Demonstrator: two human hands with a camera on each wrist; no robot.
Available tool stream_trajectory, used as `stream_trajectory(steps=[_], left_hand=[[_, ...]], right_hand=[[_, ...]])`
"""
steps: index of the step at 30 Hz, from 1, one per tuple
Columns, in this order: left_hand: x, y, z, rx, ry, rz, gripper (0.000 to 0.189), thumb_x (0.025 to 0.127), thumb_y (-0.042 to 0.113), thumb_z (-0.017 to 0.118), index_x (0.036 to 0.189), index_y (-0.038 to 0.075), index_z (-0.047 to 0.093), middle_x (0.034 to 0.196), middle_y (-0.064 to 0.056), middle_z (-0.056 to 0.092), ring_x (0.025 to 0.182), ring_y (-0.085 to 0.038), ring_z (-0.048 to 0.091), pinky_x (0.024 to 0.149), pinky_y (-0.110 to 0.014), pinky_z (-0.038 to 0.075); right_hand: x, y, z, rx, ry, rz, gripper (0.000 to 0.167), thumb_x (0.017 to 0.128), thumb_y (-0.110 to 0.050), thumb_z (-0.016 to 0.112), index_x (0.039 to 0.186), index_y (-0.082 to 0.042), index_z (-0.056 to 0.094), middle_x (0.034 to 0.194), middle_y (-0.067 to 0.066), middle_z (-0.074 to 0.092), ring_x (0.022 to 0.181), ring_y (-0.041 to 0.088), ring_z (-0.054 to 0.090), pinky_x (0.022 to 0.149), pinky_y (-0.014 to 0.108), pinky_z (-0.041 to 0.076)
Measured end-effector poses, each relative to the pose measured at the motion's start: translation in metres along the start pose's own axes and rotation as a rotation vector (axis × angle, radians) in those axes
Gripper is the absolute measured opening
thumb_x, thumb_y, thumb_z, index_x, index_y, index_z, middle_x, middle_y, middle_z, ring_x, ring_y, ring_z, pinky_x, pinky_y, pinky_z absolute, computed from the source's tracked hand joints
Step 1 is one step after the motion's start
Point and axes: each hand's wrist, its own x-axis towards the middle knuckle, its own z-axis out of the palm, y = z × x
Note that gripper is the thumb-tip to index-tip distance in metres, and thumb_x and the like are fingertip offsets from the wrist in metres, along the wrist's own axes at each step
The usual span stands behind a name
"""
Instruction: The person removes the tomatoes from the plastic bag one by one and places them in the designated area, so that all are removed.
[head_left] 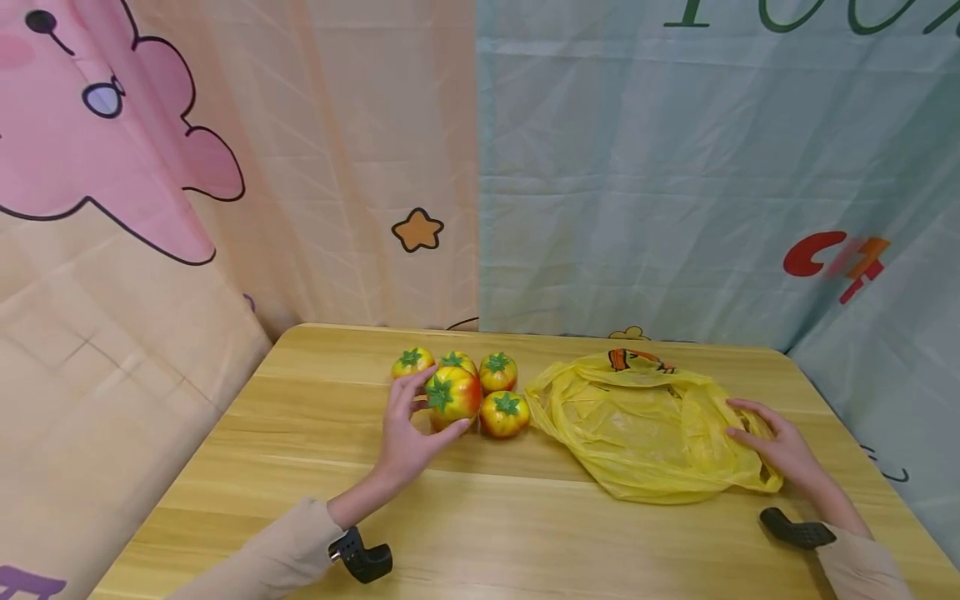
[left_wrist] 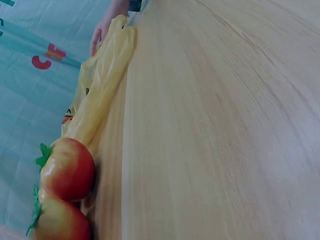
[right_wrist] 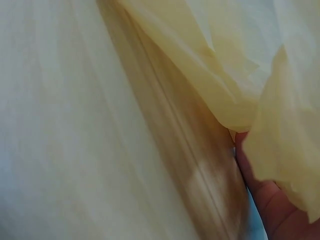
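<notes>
My left hand grips a yellow-red tomato with a green star-shaped top, thumb on its near right side and fingers round its left. The held fruit partly covers others behind it. Beside it sit more tomatoes, one at the front right and one at the back right. On the right of the table lies a crumpled yellow plastic bag. My right hand holds the bag's right edge between thumb and fingers. In the right wrist view, bag film covers part of that hand.
A wooden table carries everything, with its back edge close to a hanging printed cloth. The tomatoes stand close together just left of the bag. Each wrist wears a black device, one on the left wrist and one on the right.
</notes>
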Motion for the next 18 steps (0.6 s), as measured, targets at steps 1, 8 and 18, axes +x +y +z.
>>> stream_trajectory(steps=[1,8,18], left_hand=[[-0.001,-0.006,-0.002,0.007,0.005,-0.001,0.072,0.065,-0.001,0.084,0.13,-0.001,0.054,0.121,-0.021,0.048,0.103,-0.017,0.049,0.083,-0.036,0.052],[-0.003,-0.049,-0.02,0.039,0.04,-0.029,0.076,0.065,0.007,0.088,0.133,0.011,0.055,0.122,-0.013,0.047,0.103,-0.01,0.047,0.083,-0.025,0.048],[-0.006,-0.067,-0.039,0.125,-0.008,-0.212,0.076,0.07,0.013,0.085,0.137,0.007,0.05,0.117,-0.011,0.045,0.102,-0.016,0.046,0.082,-0.024,0.047]], right_hand=[[0.0,0.001,0.0,-0.002,0.002,-0.004,0.048,0.095,-0.02,0.06,0.142,-0.015,0.047,0.126,-0.033,0.044,0.108,-0.03,0.024,0.082,-0.003,0.023],[-0.001,0.001,0.0,-0.009,-0.001,0.028,0.049,0.095,-0.022,0.06,0.142,-0.02,0.046,0.124,-0.036,0.041,0.107,-0.03,0.024,0.082,-0.002,0.022],[0.0,0.001,-0.001,-0.019,-0.012,0.047,0.048,0.096,-0.024,0.058,0.143,-0.023,0.045,0.134,-0.025,0.044,0.109,-0.029,0.022,0.088,-0.002,0.02]])
